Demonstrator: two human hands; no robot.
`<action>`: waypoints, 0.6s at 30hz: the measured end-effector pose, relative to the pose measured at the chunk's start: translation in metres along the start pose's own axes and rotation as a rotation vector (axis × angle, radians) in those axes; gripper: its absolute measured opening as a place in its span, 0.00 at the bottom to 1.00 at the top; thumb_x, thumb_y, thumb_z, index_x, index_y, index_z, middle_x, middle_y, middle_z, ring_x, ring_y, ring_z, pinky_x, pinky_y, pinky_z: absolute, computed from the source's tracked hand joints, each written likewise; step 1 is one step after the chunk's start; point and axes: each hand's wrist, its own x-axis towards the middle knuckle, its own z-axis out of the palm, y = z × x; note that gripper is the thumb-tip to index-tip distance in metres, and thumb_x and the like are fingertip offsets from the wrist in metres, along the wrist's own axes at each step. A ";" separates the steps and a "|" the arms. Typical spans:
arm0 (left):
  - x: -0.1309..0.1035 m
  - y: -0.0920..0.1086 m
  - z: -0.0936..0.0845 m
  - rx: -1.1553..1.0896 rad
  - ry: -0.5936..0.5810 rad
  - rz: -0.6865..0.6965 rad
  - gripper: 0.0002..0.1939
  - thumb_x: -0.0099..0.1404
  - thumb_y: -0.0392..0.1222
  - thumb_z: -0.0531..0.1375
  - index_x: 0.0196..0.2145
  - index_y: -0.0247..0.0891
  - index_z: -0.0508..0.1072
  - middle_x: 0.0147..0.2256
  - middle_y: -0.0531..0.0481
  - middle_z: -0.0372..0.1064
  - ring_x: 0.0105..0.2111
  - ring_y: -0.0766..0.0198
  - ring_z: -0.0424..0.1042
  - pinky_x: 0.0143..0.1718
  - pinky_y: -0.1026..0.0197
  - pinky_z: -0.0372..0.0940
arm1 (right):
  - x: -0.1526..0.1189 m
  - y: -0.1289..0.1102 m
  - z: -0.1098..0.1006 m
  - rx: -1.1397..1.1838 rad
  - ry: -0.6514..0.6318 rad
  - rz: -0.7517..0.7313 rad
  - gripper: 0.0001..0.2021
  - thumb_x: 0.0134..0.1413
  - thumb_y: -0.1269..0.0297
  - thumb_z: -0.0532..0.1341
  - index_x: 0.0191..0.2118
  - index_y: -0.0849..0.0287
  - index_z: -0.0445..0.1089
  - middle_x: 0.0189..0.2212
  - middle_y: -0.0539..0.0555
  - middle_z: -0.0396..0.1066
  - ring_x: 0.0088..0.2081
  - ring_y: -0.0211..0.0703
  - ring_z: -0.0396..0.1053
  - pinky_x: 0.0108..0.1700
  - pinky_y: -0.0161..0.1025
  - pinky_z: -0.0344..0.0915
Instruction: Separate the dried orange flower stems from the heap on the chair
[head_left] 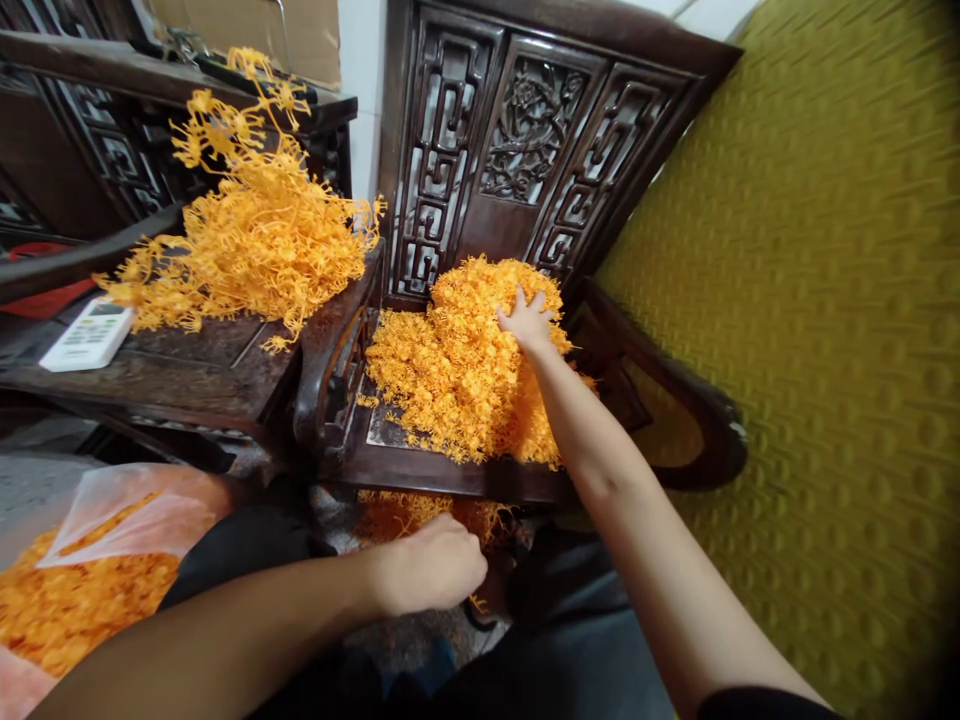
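A large heap of small orange plastic flower-like pieces (457,370) covers most of the seat of a dark carved wooden chair. On the heap's upper right rests my right hand (527,318), its fingers spread apart. My left hand (439,565) is closed, low in front of the seat's edge and above my lap. Its fingers are curled out of sight, so whatever they hold is hidden. Just beyond it, more orange pieces (397,512) show below the seat. A stray orange bit (478,603) pokes out beneath that hand.
To the left, a wooden side table (187,375) bears a pile of branching orange pieces (262,250) and a white remote control (88,335). A translucent bag (202,495) of orange pieces stands at lower left. The chair's carved back (517,130) rises behind; a yellow-green textured surface (825,300) fills the right.
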 end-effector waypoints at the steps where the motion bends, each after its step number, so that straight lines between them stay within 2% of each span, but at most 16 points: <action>1: 0.001 0.000 0.000 0.000 0.009 0.005 0.06 0.66 0.30 0.62 0.32 0.34 0.79 0.29 0.44 0.77 0.32 0.56 0.79 0.37 0.54 0.70 | 0.000 -0.004 0.002 -0.010 0.000 -0.003 0.42 0.64 0.37 0.50 0.78 0.46 0.43 0.77 0.65 0.33 0.70 0.82 0.48 0.61 0.73 0.62; 7: 0.007 0.001 0.003 0.000 0.006 0.009 0.06 0.65 0.30 0.63 0.31 0.33 0.79 0.27 0.44 0.76 0.31 0.55 0.79 0.38 0.53 0.71 | -0.002 -0.022 0.013 -0.123 0.009 -0.044 0.42 0.65 0.37 0.47 0.79 0.48 0.40 0.77 0.66 0.34 0.71 0.82 0.47 0.60 0.74 0.61; 12: 0.015 0.001 0.014 -0.014 0.029 0.006 0.05 0.64 0.30 0.63 0.31 0.33 0.79 0.26 0.43 0.76 0.30 0.55 0.79 0.37 0.53 0.70 | -0.005 -0.033 0.020 -0.188 0.010 -0.078 0.42 0.66 0.39 0.45 0.79 0.50 0.36 0.77 0.67 0.34 0.71 0.82 0.47 0.60 0.76 0.60; 15: 0.021 -0.005 0.017 -0.026 -0.009 0.013 0.03 0.63 0.32 0.64 0.32 0.33 0.79 0.27 0.41 0.77 0.31 0.53 0.79 0.35 0.54 0.70 | -0.008 -0.036 0.022 -0.200 0.004 -0.090 0.43 0.67 0.40 0.44 0.79 0.52 0.32 0.77 0.67 0.33 0.71 0.82 0.46 0.59 0.78 0.58; 18: 0.029 -0.013 0.016 -0.029 -0.075 0.040 0.04 0.63 0.32 0.62 0.34 0.34 0.79 0.29 0.41 0.78 0.32 0.51 0.80 0.35 0.54 0.71 | -0.011 -0.034 0.020 -0.126 0.002 -0.074 0.43 0.66 0.40 0.46 0.79 0.50 0.33 0.77 0.67 0.32 0.72 0.83 0.43 0.60 0.82 0.55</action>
